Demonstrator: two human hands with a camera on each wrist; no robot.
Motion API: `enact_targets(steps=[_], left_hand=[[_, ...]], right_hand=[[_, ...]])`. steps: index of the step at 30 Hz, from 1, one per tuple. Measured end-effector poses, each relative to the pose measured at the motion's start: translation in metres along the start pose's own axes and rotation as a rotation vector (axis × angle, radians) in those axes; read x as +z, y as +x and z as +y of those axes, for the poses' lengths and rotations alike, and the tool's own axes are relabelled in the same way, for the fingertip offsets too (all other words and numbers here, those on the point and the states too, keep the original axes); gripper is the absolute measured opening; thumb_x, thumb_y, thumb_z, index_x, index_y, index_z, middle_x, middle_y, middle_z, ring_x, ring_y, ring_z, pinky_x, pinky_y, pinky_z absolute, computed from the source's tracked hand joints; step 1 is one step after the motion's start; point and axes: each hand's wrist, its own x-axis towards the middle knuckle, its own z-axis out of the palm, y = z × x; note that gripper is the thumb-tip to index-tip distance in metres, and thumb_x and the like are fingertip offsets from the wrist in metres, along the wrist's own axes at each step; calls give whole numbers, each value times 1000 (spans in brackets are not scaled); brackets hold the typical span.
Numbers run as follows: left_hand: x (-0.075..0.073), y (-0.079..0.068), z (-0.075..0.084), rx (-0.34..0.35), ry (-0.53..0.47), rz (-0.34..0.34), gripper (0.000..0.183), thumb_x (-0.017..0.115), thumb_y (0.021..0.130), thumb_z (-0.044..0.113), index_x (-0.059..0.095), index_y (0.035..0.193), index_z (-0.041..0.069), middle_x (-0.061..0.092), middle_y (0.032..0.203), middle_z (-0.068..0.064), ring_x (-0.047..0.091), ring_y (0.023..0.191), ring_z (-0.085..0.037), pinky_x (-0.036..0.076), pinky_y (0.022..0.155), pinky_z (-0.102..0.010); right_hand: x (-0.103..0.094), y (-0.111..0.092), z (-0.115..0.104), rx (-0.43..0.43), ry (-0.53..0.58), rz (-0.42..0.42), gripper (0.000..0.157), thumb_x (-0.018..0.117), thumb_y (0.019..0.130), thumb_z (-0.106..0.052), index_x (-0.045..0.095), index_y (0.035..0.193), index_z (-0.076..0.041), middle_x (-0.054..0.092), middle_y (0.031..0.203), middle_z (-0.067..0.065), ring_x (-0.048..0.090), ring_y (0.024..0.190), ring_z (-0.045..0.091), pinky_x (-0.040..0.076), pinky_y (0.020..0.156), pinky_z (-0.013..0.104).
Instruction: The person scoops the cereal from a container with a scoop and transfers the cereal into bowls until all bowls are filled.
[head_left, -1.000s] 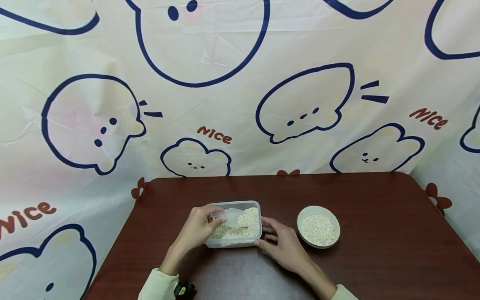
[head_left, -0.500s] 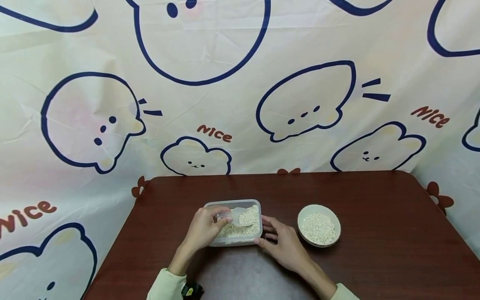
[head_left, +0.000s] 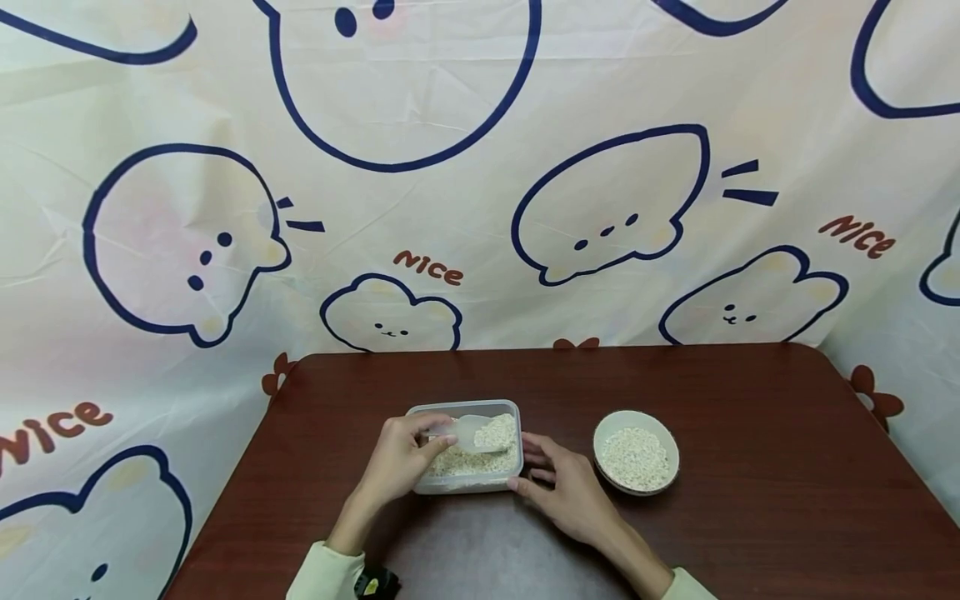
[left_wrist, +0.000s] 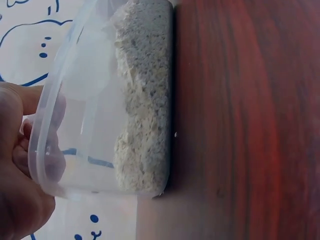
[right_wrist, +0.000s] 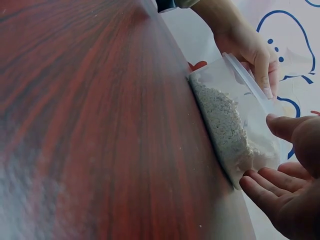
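Observation:
My left hand [head_left: 401, 457] pinches a translucent scoop [head_left: 467, 432] by its handle, over a clear rectangular plastic container [head_left: 480, 482]. Pale oat flakes [head_left: 450, 464] fill the container's lower part, heaped higher toward the right. Flakes also show at the scoop's front end; whether all of them lie in it I cannot tell. Along the container's right end, my right hand [head_left: 564, 492] rests its fairly straight fingers, thumb at the near corner. In the right wrist view those fingers [right_wrist: 265, 187] lie against the wall. The left wrist view shows the flakes [left_wrist: 145, 100] through the container's side.
To the right of the container stands a round bowl [head_left: 600, 454] holding similar oat flakes. Both rest on a dark reddish-brown table [head_left: 765, 467]. Behind the table hangs a pale cloth [head_left: 480, 208] printed with blue-outlined cartoon figures. A black strap device [head_left: 377, 581] is on the left wrist.
My left hand moves the scoop right inside the container, then slightly back left. More flakes show at the scoop's front than a second ago. My right hand stays at the container's end.

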Motion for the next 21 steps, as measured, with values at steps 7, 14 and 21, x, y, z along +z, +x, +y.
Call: enact_targets(steps=[7, 14, 21], left_hand=[[-9, -5, -4, 39, -29, 41, 16, 85, 90, 5, 82, 105, 7, 58, 70, 5, 41, 53, 1, 37, 48, -21], [-24, -12, -9, 53, -40, 96, 15, 83, 92, 4, 81, 106, 9, 63, 77, 3, 40, 53, 1, 37, 47, -21], [-37, -18, -14, 87, -67, 159, 14, 81, 93, 1, 79, 105, 7, 64, 78, -2, 39, 56, 1, 36, 46, -20]], right_hand=[[-1, -1, 0, -9, 6, -5, 63, 85, 94, -30, 60, 148, -9, 71, 138, 17, 70, 128, 32, 60, 101, 35], [-3, -1, 1, -9, 8, -3, 62, 86, 94, -29, 61, 148, -9, 72, 137, 15, 71, 127, 31, 60, 101, 34], [-6, -2, -3, 9, 10, -6, 64, 85, 94, -30, 59, 149, -8, 69, 142, 16, 69, 131, 32, 59, 103, 35]])
